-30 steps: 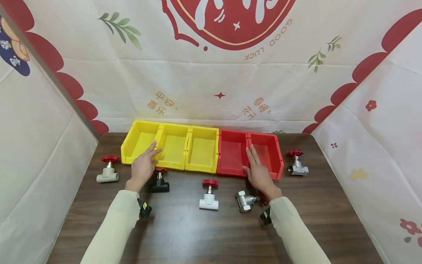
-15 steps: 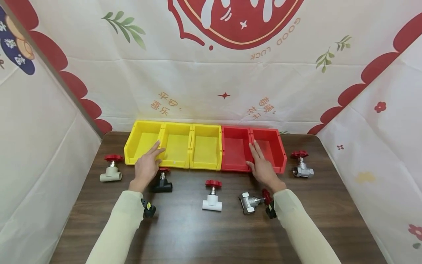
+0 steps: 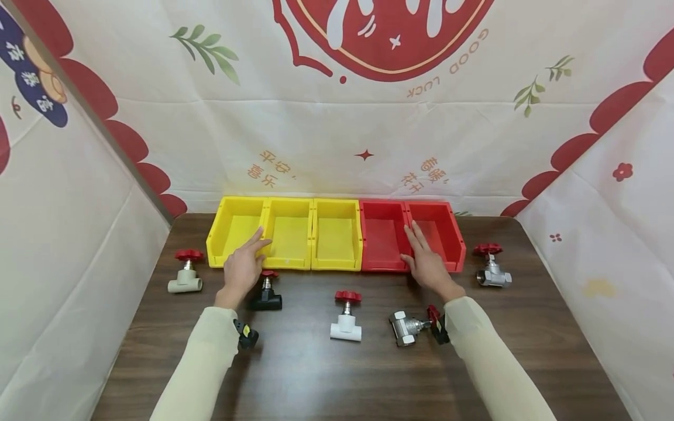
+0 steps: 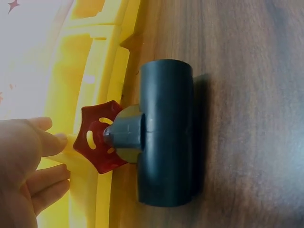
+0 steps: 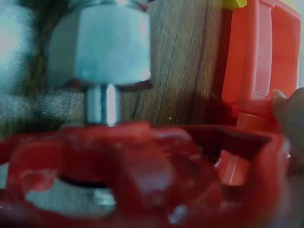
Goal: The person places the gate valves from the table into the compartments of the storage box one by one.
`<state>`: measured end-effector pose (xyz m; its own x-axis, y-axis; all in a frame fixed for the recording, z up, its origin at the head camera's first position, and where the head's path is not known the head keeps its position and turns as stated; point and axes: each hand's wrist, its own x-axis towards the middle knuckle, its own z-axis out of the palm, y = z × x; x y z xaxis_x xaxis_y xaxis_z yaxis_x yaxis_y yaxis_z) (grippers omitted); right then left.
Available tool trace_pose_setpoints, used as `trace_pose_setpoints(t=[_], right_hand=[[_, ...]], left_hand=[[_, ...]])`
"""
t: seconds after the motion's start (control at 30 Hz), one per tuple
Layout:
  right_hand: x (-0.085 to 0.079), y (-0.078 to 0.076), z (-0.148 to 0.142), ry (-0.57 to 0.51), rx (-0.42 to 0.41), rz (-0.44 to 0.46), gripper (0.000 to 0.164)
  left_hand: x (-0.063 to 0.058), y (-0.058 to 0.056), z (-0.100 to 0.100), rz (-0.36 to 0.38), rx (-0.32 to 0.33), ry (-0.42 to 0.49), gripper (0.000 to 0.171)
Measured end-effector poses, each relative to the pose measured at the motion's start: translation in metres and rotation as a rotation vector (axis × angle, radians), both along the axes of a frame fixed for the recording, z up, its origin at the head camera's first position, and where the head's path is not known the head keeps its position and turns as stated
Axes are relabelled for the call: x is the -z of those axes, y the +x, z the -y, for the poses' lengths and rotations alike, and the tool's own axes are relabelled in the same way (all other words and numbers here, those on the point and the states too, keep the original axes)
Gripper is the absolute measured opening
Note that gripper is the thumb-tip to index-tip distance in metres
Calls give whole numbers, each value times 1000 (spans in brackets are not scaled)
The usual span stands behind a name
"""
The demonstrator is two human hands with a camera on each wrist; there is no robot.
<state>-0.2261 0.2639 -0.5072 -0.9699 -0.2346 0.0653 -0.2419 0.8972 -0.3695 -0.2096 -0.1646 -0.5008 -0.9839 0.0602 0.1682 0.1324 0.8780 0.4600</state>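
Note:
My left hand (image 3: 243,272) rests at the front of two yellow bins (image 3: 286,240), fingers extended over the wall they share. In the left wrist view its thumb and fingers lie by the yellow rim, beside the red handwheel of a black tee-shaped valve (image 4: 166,137). My right hand (image 3: 427,266) lies at the front of two red bins (image 3: 384,263), fingers reaching over their dividing wall. Under the right wrist is a metal valve (image 3: 404,328) lying on its side; its red handwheel (image 5: 142,166) fills the lower right wrist view.
A third yellow bin (image 3: 337,263) sits mid-row. A beige valve (image 3: 185,282) stands at the left, a white valve (image 3: 346,328) in the middle and another metal valve (image 3: 492,275) at the right of the wooden table (image 3: 337,386). Printed cloth (image 3: 326,134) hangs behind.
The red end of the bin row has moved back toward the cloth with my right hand, so the row stands straighter. The head view has shifted slightly. The valves stay in place.

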Motion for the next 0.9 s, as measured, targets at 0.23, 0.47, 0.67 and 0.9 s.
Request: trace_pose_setpoints(t=[0.23,0.47,0.67,0.9], right_hand=[[2,-5,-3,-10,8,33,81],[2,-11,-4,-10,-4,40,81],[-4,-14,-2,13,-4,56,83],[-7,-15,0,26,18,106,85]], left_hand=[[2,0,-3,-11,11,-11,43],[-1,-4,-1,-30,20,-8,42],[-1,-8,0,-21,20,-12,42],[0,-9,-2,-23,13,2,40]])
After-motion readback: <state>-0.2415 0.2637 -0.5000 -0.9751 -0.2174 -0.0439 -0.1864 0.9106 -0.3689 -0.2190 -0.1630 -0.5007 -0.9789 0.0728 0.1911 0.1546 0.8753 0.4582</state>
